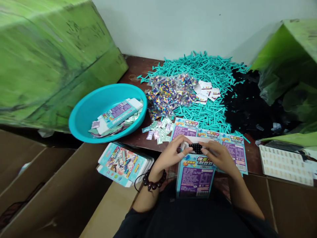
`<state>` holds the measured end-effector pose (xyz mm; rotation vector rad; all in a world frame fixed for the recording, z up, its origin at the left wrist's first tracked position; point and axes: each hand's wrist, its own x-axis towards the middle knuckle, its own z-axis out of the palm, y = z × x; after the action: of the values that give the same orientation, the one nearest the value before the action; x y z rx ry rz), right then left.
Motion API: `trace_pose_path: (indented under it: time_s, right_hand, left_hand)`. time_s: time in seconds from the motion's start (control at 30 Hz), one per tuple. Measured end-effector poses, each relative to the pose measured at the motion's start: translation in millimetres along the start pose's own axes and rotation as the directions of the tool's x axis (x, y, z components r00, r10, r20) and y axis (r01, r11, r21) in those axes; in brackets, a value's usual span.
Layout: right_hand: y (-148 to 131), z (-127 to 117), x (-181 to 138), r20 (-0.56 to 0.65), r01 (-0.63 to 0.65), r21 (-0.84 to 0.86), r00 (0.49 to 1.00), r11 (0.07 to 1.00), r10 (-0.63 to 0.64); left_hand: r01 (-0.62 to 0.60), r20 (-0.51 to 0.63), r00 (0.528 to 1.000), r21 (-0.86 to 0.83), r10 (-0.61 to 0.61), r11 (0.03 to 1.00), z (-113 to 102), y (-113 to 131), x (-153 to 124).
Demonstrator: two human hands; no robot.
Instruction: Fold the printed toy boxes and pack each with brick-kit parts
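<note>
Left hand: the left hand [168, 153] sits at 9 o'clock to the box, a bead bracelet [155, 180] on its wrist; fingers curved over the box's top, grasping it, not clenched into a fist.

Right hand: the right hand [218, 157] sits at 3 o'clock to the box; fingers bent inward, gripping the top edge from the other side.

Box: the printed box [195, 178] stands upright on the table's near edge, between both hands; a black studded piece [195, 148] shows at its top, between the fingertips; whether fingers touch it, I cannot tell.

Around: flat printed cards [234, 153] lie at 1 o'clock; teal plastic sticks [208, 114] heap at 12; a black pile [247, 105] lies at 1; a teal basin [106, 87] sits at 10; folded boxes [123, 163] stack at 9.
</note>
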<state>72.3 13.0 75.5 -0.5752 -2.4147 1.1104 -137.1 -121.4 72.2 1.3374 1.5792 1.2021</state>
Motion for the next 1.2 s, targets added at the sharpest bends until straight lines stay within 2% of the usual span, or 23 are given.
trace_pose_path:
  time_s: [0.1, 0.17, 0.23, 0.3, 0.37, 0.47, 0.53, 0.63, 0.73, 0.83, 0.9, 1.0, 1.1, 1.2]
  right_hand:
    - [-1.7, -5.7, 4.4, 0.002, -0.032, 0.037, 0.999, 0.999, 0.032]
    - [-2.3, -9.5, 6.2, 0.006, -0.052, 0.061, 0.999, 0.997, 0.052]
    - [-1.4, -11.5, 7.5, 0.014, -0.086, 0.109, 0.996, 0.990, 0.085]
    - [1.7, -10.6, 8.9, 0.001, -0.143, 0.197, 0.989, 0.970, 0.145]
    - [6.8, -7.0, 10.4, -0.075, -0.190, 0.304, 0.972, 0.934, 0.222]
    - [14.0, -0.6, 11.9, -0.229, -0.202, 0.416, 0.920, 0.887, 0.317]
    - [15.3, 1.4, 11.8, -0.249, -0.201, 0.445, 0.908, 0.873, 0.336]
    - [11.5, -0.9, 10.5, -0.217, -0.195, 0.447, 0.923, 0.873, 0.317]
    - [8.5, -7.5, 9.2, -0.185, -0.176, 0.357, 0.949, 0.918, 0.254]
    - [12.0, -13.6, 9.5, -0.032, -0.175, 0.244, 0.982, 0.954, 0.189]
    - [15.9, -15.4, 9.5, 0.004, -0.173, 0.234, 0.984, 0.957, 0.177]
    - [16.3, -15.8, 6.9, -0.046, -0.147, 0.252, 0.985, 0.956, 0.164]
    - [5.1, -18.9, 0.5, -0.137, -0.091, 0.252, 0.982, 0.964, 0.128]
    - [-15.9, -27.6, -6.0, -0.262, 0.034, 0.218, 0.965, 0.975, 0.025]
  left_hand:
    - [0.124, -0.014, 0.992, -0.142, -0.128, 0.982, 3.5, -5.7, -9.0]
    - [0.173, 0.022, 0.985, -0.236, -0.173, 0.956, 12.3, -10.6, -18.6]
    - [0.169, 0.034, 0.985, -0.291, -0.166, 0.941, 25.7, -15.4, -29.1]
    - [0.149, -0.020, 0.987, -0.291, -0.162, 0.945, 41.6, -19.4, -39.0]
    - [0.153, -0.068, 0.982, -0.269, -0.177, 0.951, 56.6, -22.9, -47.1]
    - [0.182, -0.078, 0.974, -0.276, -0.211, 0.944, 72.1, -28.3, -54.9]
    - [0.185, -0.093, 0.971, -0.297, -0.221, 0.937, 76.8, -31.9, -57.4]
    - [0.169, -0.123, 0.968, -0.329, -0.220, 0.929, 78.7, -34.5, -57.7]
    - [0.148, -0.135, 0.969, -0.346, -0.205, 0.926, 79.9, -32.5, -56.0]
    - [0.144, -0.141, 0.969, -0.344, -0.203, 0.928, 83.4, -29.5, -54.7]
    - [0.158, -0.147, 0.966, -0.317, -0.213, 0.935, 86.8, -29.1, -55.0]
    - [0.179, -0.140, 0.965, -0.269, -0.222, 0.946, 90.6, -30.3, -57.9]
    - [0.174, -0.143, 0.967, -0.227, -0.210, 0.958, 88.5, -29.6, -63.5]
    - [0.135, -0.210, 0.967, -0.052, -0.144, 0.989, 77.3, -24.1, -69.4]
